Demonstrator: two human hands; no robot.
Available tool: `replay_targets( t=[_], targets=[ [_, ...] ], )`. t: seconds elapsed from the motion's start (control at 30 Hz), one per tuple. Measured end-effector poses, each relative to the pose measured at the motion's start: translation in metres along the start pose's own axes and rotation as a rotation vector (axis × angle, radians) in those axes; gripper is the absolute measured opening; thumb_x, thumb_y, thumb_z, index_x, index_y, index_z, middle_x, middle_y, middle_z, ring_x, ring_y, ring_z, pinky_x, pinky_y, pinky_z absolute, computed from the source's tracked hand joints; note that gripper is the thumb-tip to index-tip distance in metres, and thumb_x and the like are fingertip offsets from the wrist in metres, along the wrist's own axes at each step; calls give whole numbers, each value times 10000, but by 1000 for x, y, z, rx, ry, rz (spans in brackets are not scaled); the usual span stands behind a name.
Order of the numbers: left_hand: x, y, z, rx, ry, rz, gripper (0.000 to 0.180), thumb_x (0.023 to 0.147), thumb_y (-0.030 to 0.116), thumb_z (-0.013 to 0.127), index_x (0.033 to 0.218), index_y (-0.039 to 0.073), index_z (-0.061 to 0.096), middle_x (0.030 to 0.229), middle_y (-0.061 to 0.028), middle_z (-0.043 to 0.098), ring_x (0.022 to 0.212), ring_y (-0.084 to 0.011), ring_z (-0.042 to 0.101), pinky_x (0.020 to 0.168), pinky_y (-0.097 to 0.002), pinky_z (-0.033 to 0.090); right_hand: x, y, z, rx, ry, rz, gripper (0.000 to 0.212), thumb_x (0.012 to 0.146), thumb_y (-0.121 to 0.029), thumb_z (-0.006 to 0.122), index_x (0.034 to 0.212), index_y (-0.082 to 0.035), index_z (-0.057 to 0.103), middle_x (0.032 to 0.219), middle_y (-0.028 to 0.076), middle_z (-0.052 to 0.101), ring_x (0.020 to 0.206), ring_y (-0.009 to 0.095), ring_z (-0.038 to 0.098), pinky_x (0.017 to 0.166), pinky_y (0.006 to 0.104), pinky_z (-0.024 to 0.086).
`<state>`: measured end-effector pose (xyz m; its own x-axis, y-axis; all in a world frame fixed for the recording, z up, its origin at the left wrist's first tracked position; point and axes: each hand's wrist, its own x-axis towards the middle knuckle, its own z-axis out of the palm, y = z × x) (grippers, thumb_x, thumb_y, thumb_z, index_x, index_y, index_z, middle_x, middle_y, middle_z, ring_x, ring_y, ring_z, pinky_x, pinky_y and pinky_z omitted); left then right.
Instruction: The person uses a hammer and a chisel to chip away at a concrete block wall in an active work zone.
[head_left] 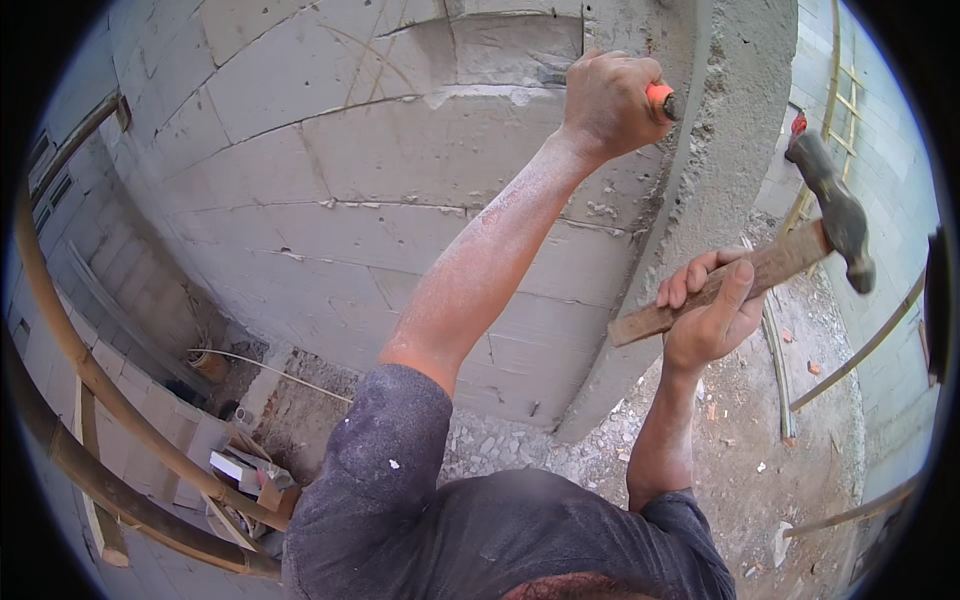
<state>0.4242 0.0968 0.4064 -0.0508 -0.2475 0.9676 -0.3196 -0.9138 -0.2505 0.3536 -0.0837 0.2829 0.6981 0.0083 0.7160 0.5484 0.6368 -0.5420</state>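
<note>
- Left grip (612, 105): clenched around a rounded orange handle (658, 97)
- Right grip (712, 312): grasping a hammer (788, 256), wooden shaft, dark metal head
- Block wall (400, 240): pale, chalky, rough-jointed

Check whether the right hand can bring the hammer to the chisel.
Probably yes: the left hand leaves the chisel's butt bare, and nothing visible blocks the right hand or its hammer.

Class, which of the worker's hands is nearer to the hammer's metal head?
Right. The right hand holds the wooden handle, below and left of the hammer's metal head; the left hand is farther off, up and left of it, holding an orange handle.
</note>
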Motion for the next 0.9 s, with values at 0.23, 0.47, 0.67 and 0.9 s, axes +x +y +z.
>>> replay_targets(
  t=[0.23, 0.47, 0.67, 0.9],
  targets=[
    [-7, -8, -1, 38, -25, 4, 209, 681, 203, 746, 626, 113, 566, 595, -75, 592, 590, -296, 620, 534, -414, 464, 2, 2, -8, -73, -78, 189, 260, 1080, -253, 488, 979, -14, 473, 645, 24, 486, 474, 95, 459, 424, 246, 403],
    [-10, -12, 8, 55, -28, 29, 228, 713, 239, 739, 621, 128, 564, 577, -60, 578, 588, -283, 622, 562, -411, 466, 3, 19, -1, -222, -114, 175, 254, 1080, -263, 492, 969, -35, 478, 631, 9, 470, 471, 84, 464, 414, 251, 393],
    [-15, -6, 10, 145, -77, 53, 288, 738, 295, 754, 611, 140, 546, 568, -38, 565, 591, -258, 619, 578, -390, 455, -9, 3, -11, 47, 42, 17, 289, 1079, -299, 476, 986, -26, 471, 649, 39, 481, 475, 116, 474, 424, 279, 415],
    [-12, -21, 7, 104, -15, 102, 310, 750, 300, 758, 608, 143, 531, 567, -21, 559, 586, -241, 608, 590, -391, 447, -13, -2, -17, -13, 60, -95, 323, 1077, -328, 466, 1083, -5, 462, 755, 104, 532, 540, 143, 507, 487, 308, 471]
  ],
)
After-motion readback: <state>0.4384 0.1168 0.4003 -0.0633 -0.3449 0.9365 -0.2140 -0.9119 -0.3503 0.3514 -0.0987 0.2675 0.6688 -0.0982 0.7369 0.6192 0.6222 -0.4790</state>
